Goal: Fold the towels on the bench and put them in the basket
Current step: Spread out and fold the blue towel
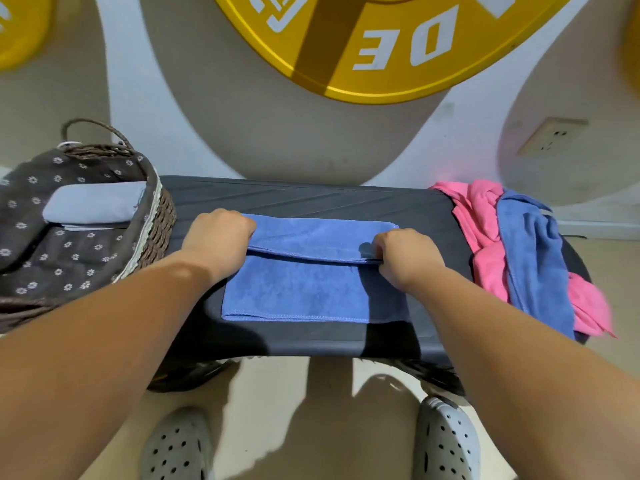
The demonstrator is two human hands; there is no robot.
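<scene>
We are partway through, on what looks like the second towel of at least four. The blue towel [304, 289] lies flat in the middle of the dark table [311, 199], doubled already, with its far half brought over toward us so the flap's edge crosses the middle from nine to three o'clock.

Our left hand [218, 237] sits at the nine o'clock end of that flap and our right hand [405, 254] at the three o'clock end. The fingers [379, 244] of the right hand are curled in and pinch the flap's edge. Those of the left are tucked under in a fist on the cloth, so we judge that they grip it too, though the tips are hidden.

Done so far: one folded pale blue towel [93, 206] rests inside the wicker basket [162, 220], which stands at nine o'clock with its wall touching the table's end.

Left to do: finish this fold, likely bringing the flap down to the near hem and then halving the towel once more to match the one in the basket, and carry it across to nine o'clock. At three o'clock, a pink towel [481, 216] and a second blue towel [533, 258] lie crumpled together, draped over the table's end. We cannot tell whether the pink cloth is one towel or two. By our reckoning, well under half the work is finished.
</scene>
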